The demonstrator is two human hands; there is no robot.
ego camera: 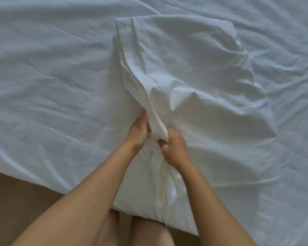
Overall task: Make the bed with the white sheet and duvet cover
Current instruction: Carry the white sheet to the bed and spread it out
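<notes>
A white sheet (52, 77) lies spread and wrinkled over the whole bed. On top of it, in the middle, rests a folded white duvet cover (194, 86), bunched and lifted at its near end. My left hand (138, 132) grips the stacked folded edges from the left side. My right hand (174, 148) is closed on the same bunch of cloth just to the right, thumb pressed into the fabric. Both hands nearly touch each other at the cover's near end.
The bed's near edge runs diagonally across the lower left, with brown floor (16, 201) beyond it. My legs (135, 231) stand against the bed edge at the bottom centre.
</notes>
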